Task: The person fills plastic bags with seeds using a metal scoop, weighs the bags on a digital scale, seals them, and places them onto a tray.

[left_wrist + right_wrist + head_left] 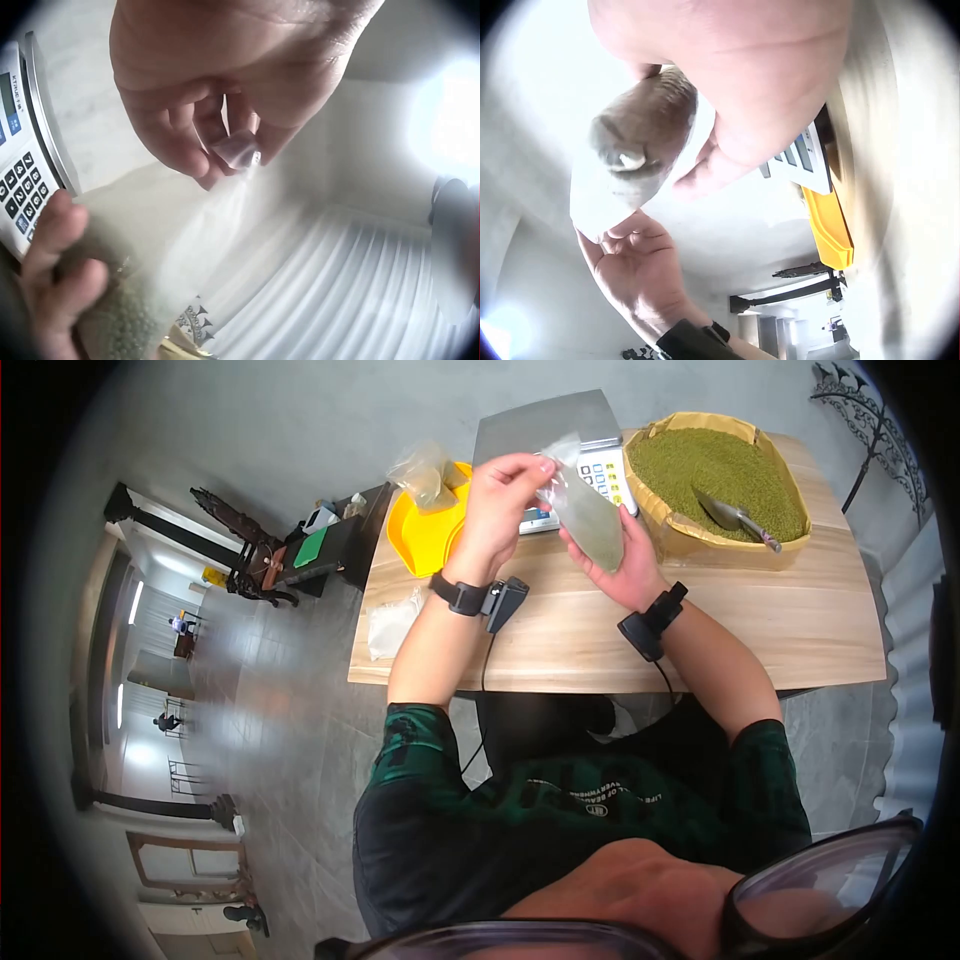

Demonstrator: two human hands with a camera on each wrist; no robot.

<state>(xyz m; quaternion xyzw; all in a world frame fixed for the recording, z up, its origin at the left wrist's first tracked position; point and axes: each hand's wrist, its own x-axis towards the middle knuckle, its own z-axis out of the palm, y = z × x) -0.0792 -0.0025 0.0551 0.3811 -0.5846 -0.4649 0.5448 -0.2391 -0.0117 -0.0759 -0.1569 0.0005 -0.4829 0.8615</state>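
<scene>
A clear plastic bag (590, 520) of small green beans is held up over the table, tilted. My left hand (500, 500) pinches its gathered top between thumb and fingers; the left wrist view shows the twisted plastic end (238, 150) poking out there. Lower down, my right hand (636, 575) cradles the filled part, thumb on one side and fingers on the other. Beans show through the plastic (127, 322) in the left wrist view. Behind the bag stands a digital scale (545, 422), its keypad partly covered by bag and hand.
A large paper-lined sack (720, 555) of green beans, with a metal scoop (735, 518) in it, sits at right. On the left are a yellow tray (410, 540), a filled plastic bag (425, 475) on it, and white plastic bags (392, 628) near the table's edge.
</scene>
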